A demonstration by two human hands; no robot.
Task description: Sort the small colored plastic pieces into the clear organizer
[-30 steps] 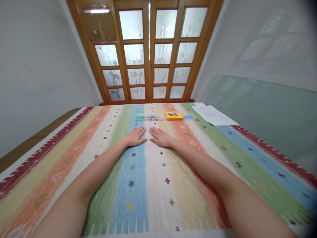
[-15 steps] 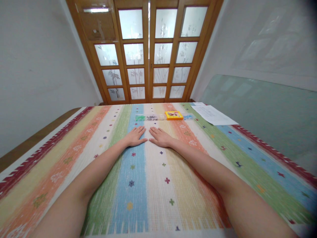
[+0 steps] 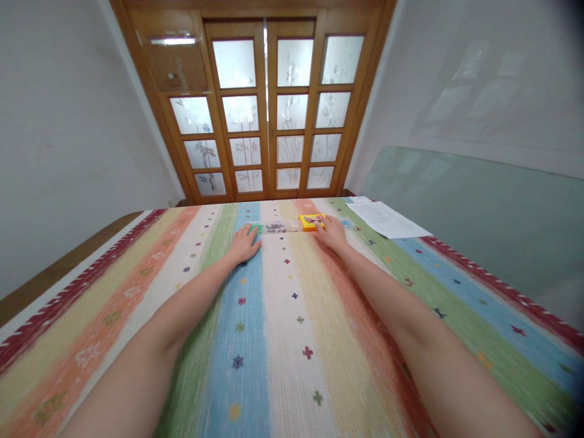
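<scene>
Two hands lie on the surface, the left hand (image 3: pixel 244 244) and the right hand (image 3: pixel 332 233), both near the far edge. One yellow box (image 3: pixel 311 222) sits there. One clear strip (image 3: pixel 278 227) with a green end lies beside the box. One sheet of paper (image 3: pixel 387 219) rests at the far right corner.

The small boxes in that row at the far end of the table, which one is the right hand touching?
The yellow box. The right hand rests its fingertips against it. The green-ended piece lies at the other end of the row, at the left hand, with a clear case between them.
</scene>
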